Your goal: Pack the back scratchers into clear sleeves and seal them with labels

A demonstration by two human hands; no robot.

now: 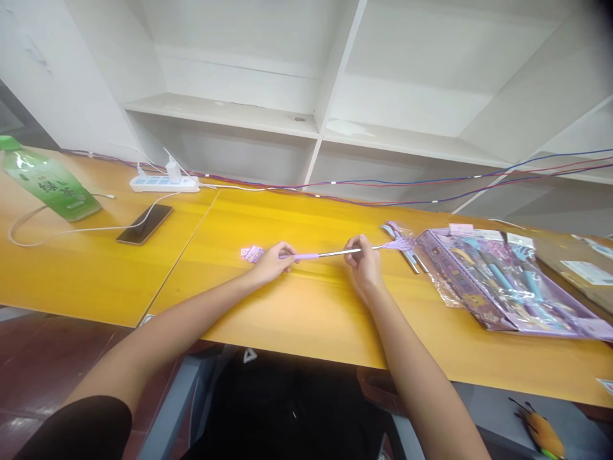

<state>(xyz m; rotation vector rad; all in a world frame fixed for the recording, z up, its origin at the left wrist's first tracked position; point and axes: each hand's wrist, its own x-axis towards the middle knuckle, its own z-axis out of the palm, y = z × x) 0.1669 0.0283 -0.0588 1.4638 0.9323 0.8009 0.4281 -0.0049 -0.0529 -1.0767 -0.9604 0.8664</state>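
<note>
A purple telescopic back scratcher (pixel 306 257) stretches level above the table between both hands, its silver rod pulled out. My left hand (pixel 274 260) is closed round the purple handle end. Fingers of my right hand (pixel 364 259) pinch the metal rod just short of the purple claw head, which points right. Beside that head lie other back scratchers (pixel 407 252), one blue-headed and one purple-headed, on the table. Small pink and purple cards (pixel 252 254) lie just behind my left hand.
At the right stands a purple display box (pixel 483 300) of wrapped back scratchers, with clear plastic film (pixel 443 287) beside it and a cardboard piece (pixel 575 262) beyond. A phone (pixel 144 225), power strip (pixel 164 184) and green-labelled bottle (pixel 52 182) are left. Cables (pixel 373 203) run along the back.
</note>
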